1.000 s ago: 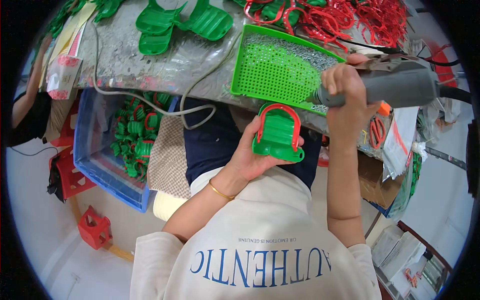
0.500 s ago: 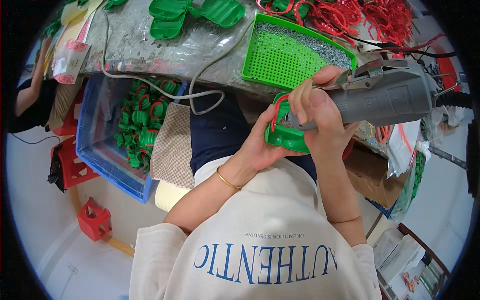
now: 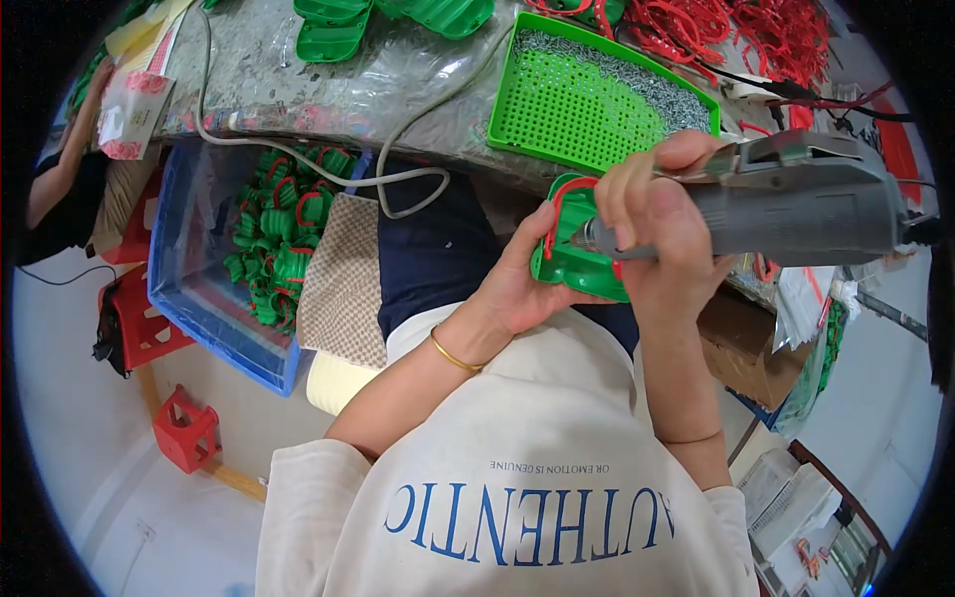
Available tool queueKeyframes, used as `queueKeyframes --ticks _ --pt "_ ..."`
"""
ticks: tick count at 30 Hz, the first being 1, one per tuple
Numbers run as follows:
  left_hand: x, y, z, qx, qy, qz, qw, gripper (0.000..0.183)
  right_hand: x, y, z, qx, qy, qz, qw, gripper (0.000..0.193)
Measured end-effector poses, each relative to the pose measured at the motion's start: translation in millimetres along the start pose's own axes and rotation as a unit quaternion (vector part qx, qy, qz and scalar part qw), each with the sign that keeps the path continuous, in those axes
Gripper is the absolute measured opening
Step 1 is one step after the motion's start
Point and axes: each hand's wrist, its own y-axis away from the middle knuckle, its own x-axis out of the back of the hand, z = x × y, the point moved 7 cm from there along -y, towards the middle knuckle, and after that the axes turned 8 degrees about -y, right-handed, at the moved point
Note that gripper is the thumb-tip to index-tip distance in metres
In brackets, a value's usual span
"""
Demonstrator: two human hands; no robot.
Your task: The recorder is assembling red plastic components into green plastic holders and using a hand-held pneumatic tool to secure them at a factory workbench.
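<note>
My left hand (image 3: 522, 274) grips a green plastic shell (image 3: 579, 272) by its left and lower edge, in front of my body. A red plastic strap (image 3: 553, 224) curves along the shell's left and upper side. Wrapped round a grey power screwdriver (image 3: 796, 211), my right hand (image 3: 668, 204) holds it sideways, its tip pointing left into the shell's hollow. Whether the tip touches a screw is too small to tell. Just beyond the shell, a bright green perforated tray (image 3: 572, 114) holds many small silver screws (image 3: 622, 70).
On the left a blue crate (image 3: 214, 298) holds many green pieces with red straps. A grey cable (image 3: 398, 184) loops over the table edge. Red straps (image 3: 771, 45) pile up at the back right, green shells (image 3: 333, 30) at the back. Another person's arm (image 3: 65, 159) shows far left.
The screwdriver has shifted slightly right with my right hand, and its tip now shows more plainly inside the shell. My left hand keeps its hold on the shell.
</note>
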Motion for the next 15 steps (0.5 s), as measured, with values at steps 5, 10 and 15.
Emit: queueKeyframes --ticks 5,10,15 --pt "-3.6 -1.2 3.4 -0.012 0.006 -0.006 1.0 0.062 0.5 -10.1 -6.2 0.008 -0.015 -0.009 1.0 0.022" --pt "-3.6 -1.1 3.6 -0.012 0.015 -0.023 1.0 0.064 10.9 -21.8 -18.7 0.052 0.01 0.022 0.998 0.022" --pt "1.1 0.3 -0.1 0.009 0.025 -0.038 0.999 0.068 41.7 -46.4 -28.9 0.104 0.014 0.069 0.992 0.02"
